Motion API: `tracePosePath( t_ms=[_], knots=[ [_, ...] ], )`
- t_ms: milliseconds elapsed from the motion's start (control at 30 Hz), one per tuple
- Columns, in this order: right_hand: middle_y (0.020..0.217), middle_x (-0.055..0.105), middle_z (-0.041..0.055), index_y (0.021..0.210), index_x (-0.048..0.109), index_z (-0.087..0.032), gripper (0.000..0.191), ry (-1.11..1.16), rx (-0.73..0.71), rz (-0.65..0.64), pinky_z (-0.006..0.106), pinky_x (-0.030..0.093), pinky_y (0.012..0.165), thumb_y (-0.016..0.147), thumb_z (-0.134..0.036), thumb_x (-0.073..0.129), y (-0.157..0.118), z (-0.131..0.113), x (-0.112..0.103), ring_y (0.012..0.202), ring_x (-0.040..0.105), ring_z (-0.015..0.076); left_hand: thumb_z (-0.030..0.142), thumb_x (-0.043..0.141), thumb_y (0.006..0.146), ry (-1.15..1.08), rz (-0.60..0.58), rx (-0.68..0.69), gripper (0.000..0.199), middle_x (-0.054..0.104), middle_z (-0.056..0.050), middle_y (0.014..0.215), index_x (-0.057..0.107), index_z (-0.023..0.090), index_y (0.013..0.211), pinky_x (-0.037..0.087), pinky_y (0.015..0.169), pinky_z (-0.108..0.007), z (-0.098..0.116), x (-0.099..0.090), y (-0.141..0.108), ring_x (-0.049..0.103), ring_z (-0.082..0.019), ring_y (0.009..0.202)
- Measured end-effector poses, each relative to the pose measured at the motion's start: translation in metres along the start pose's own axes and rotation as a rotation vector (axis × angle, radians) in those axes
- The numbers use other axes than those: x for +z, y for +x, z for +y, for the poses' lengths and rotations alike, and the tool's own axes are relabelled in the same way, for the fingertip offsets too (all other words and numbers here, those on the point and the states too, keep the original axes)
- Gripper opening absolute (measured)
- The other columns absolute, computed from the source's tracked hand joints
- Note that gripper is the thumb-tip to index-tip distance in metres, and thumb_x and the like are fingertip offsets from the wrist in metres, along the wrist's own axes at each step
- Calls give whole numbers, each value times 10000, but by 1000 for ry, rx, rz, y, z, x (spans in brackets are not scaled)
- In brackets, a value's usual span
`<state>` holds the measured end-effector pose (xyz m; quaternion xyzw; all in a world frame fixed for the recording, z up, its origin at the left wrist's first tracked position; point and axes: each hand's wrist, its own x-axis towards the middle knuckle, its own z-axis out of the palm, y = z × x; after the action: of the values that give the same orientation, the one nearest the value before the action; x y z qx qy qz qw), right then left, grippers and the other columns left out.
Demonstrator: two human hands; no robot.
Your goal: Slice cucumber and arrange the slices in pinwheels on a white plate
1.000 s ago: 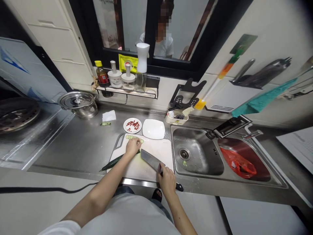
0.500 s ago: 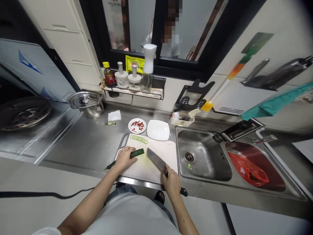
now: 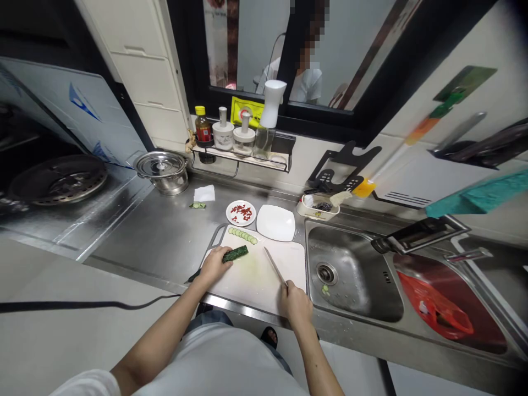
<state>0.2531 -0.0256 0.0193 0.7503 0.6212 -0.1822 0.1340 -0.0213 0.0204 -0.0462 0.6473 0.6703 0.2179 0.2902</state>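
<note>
Having a lidded steel pot [image 3: 163, 173] on the metal counter [image 3: 136, 231] at the far left, well apart from both hands. Showing the narrow dark end of a cucumber [image 3: 236, 253] beyond the left edge of the chopping board [image 3: 256, 275], then covering the middle with the left hand [image 3: 215, 267] — curling the fingers over it, gripping it snugly. Sticking the blunt right end out past the fingers, over the left half of the board; running the long axis slantwise, from near left to far right, and pointing that end toward the far side of the knife [image 3: 275, 266]. Hiding much of the cucumber under the palm, so making contact with the board hard to judge.

Having pale cucumber slices [image 3: 242, 235] overlapping in a row along the board's far edge, near a round plate [image 3: 229, 213] of red pieces and a squarish white dish [image 3: 276, 223]. Closing the right hand [image 3: 297, 303] in a fist around the knife's handle — almost entirely concealing it — and turning the blade nearly edge-on, aiming its tip away and leftward, apart from the cucumber. Having a steel sink [image 3: 357, 269] beyond, at the right.
</note>
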Motion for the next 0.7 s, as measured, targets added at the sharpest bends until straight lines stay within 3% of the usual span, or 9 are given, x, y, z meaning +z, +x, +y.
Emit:
tracePosePath(
  t_ms=[133, 300, 467, 700],
  knots=[
    [1061, 699, 161, 1114, 615, -167, 361, -34, -1, -54, 310, 464, 763, 978, -297, 307, 4, -4, -13, 982, 669, 243, 280, 717, 721, -202, 187, -156, 452, 688, -62, 1096, 643, 207, 1161, 475, 878, -317, -21, -9, 16, 636, -216, 974],
    [1089, 691, 160, 1113, 608, -161, 363, -49, -4, -82, 314, 469, 772, 972, -282, 296, 3, -8, -20, 988, 667, 244, 325, 735, 715, -278, 346, -353, 456, 719, -57, 1053, 659, 194, 1144, 483, 831, -273, -48, -39, 39, 659, -204, 951],
    [1096, 689, 163, 1107, 606, -149, 368, -46, -9, -90, 313, 470, 783, 969, -274, 288, 3, -10, -22, 996, 664, 248, 318, 738, 708, -141, 354, -493, 452, 708, -72, 1116, 668, 209, 1141, 465, 833, -271, -64, -60, 57, 651, -222, 1005],
    [1099, 688, 171, 1111, 615, -154, 378, -25, 11, -106, 332, 477, 803, 960, -273, 289, 4, -11, -24, 1005, 664, 250, 364, 727, 713, -1, 311, -534, 476, 709, -68, 1121, 651, 249, 1169, 450, 810, -270, -69, -56, 68, 639, -236, 1044]
  ],
)
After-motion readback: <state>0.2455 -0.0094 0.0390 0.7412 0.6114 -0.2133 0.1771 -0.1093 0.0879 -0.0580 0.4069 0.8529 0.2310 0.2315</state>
